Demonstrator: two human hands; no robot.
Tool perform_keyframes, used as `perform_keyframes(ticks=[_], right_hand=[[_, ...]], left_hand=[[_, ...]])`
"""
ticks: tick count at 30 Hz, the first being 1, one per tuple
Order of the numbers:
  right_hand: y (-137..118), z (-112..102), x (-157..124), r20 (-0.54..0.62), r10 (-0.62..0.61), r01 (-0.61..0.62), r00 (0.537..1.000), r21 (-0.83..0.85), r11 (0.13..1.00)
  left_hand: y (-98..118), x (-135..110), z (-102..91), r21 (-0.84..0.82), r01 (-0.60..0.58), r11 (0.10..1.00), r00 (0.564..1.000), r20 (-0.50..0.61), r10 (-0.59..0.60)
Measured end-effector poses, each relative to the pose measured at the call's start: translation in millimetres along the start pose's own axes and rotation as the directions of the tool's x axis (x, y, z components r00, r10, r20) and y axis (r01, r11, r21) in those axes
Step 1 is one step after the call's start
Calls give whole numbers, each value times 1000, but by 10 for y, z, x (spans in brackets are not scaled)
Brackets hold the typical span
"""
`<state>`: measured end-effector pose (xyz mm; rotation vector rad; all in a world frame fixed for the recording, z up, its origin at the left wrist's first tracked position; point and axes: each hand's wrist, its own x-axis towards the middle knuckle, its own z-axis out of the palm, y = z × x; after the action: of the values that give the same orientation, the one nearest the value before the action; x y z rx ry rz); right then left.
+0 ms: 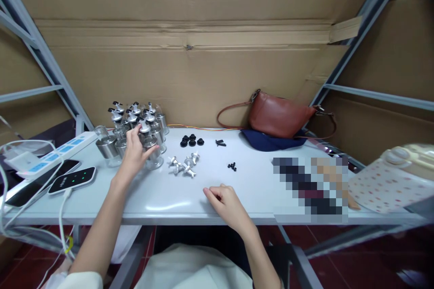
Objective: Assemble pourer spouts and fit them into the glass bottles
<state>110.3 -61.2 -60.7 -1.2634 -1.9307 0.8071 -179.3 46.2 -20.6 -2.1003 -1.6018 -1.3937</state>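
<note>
My left hand (134, 150) is at the front bottle (154, 162) of a cluster, fingers near its neck and thumb across its side. This bottle is clear glass with a metal band and a silver pourer (144, 126) on top. Several like bottles stand close behind, many with black-tipped pourers; one bottle (107, 146) at the left has an open neck. Above the table's front part, my right hand (228, 203) is closed with fingers curled in; whatever it may hold is hidden. Between the hands lie several loose silver pourer pieces (185, 165).
Black round stoppers (192, 140), thin black pieces (220, 143) and tiny black parts (232, 166) lie mid-table. A brown bag (281, 115) rests on a dark blue cap (271, 142) at the back right. Leftward are a power strip (61, 153), phone (44, 183) and cabled device (72, 180).
</note>
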Motion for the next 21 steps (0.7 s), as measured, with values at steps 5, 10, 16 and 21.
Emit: perform_keyframes(ticks=[5, 10, 16, 21], right_hand=[[5, 4, 6, -11, 6, -6, 1000, 1, 1000], [7, -6, 11, -23, 6, -5, 1000, 18, 1000], [-4, 0, 9, -51, 2, -1, 999, 25, 1000], [-12, -9, 4, -86, -18, 20, 996, 14, 1000]], left_hand=[[279, -88, -54, 111, -27, 993, 968, -244, 54], [715, -100, -96, -43, -410, 911, 902, 131, 412], [847, -25, 95, -92, -598, 796, 604, 601, 524], [834, -72, 217, -4, -566, 824, 607, 675, 420]])
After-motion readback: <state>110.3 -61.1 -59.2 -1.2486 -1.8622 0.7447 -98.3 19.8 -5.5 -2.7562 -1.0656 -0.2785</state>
